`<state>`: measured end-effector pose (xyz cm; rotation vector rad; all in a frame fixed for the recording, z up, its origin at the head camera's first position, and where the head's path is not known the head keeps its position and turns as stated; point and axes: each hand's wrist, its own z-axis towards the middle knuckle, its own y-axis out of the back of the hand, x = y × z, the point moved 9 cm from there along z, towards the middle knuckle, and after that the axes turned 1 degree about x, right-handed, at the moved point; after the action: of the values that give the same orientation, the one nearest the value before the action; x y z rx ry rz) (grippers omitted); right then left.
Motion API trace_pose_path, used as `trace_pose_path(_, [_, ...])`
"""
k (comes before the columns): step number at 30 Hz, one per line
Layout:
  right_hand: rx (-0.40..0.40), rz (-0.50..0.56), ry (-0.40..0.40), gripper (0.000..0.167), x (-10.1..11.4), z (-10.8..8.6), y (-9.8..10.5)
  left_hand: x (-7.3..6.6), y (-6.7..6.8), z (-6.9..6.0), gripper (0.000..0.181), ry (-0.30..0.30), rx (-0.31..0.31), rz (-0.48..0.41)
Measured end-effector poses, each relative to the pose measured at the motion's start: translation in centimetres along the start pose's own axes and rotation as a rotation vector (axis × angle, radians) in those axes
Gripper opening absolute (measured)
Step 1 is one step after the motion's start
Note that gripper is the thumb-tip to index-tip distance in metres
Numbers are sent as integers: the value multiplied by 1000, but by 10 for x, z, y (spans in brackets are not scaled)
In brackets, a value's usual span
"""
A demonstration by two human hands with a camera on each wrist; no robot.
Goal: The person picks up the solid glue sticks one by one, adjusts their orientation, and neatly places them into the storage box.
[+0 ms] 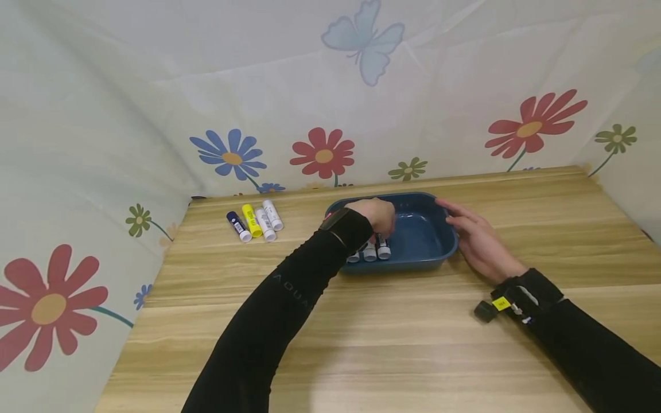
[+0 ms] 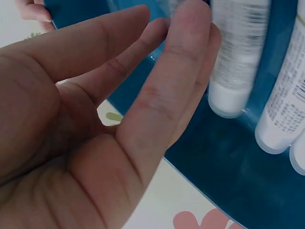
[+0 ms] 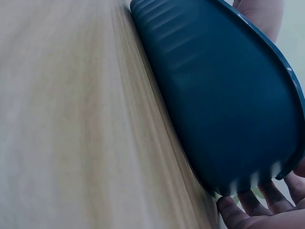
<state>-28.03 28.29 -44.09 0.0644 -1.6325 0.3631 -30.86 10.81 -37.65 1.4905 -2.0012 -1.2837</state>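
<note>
With the person at six o'clock of the wood-grained tabletop [image 1: 392,338], its pale bands run crosswise. At nine, a white sheet [image 1: 248,74] hangs in soft creases, printed with a large red flower [image 1: 54,307]. At ten, four loose tubes [image 1: 252,221] lie side by side near the tabletop's back edge: one navy and white, one yellow, two mainly white. Behind them the sheet carries a blue flower [image 1: 230,154]. Toward twelve stands a blue tray [image 1: 408,265], with a butterfly [image 1: 364,43] printed high on the sheet beyond. The left hand [image 1: 379,213], below a black sleeve [image 1: 268,321], reaches into the tray's left half; its fingers are nearly straight and parted, close to the white-ended tubes [image 1: 383,246] lying inside at the tray's eight o'clock. From here I cannot tell whether a fingertip touches one. The right hand [image 1: 477,244] lies at the tray's three o'clock, fingers extended against the outer wall. A small black block [image 1: 485,311] juts beside its wrist. At two, a second red flower [image 1: 529,129] marks the sheet above the back edge.
</note>
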Motion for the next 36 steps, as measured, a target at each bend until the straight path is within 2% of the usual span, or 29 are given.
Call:
trace_pose_path(8, [7,35,8,54,0,1,-2,10,0,-2,11,73,-18,46])
trace_pose_path(16, [11,22,3,55,0,2,-1,11,2,-4,12,68,-22,17])
trace_pose_path(21, [13,23,1,55,0,2,0,10,4,-7,18,73,-33,29])
trace_pose_path(26, [13,25,4,55,-1,1,0,11,3,-5,9,76,-35,38])
trace_pose_path(29, [10,38,7,55,-1,2,0,12,1,-1,20,77,-30,20])
trace_pose_path(32, [10,55,18,54,0,3,-1,11,2,0,27,23,-43,-10])
trace_pose_path(36, [10,47,29,52,0,3,-1,11,9,-6,16,-100,-107,-115])
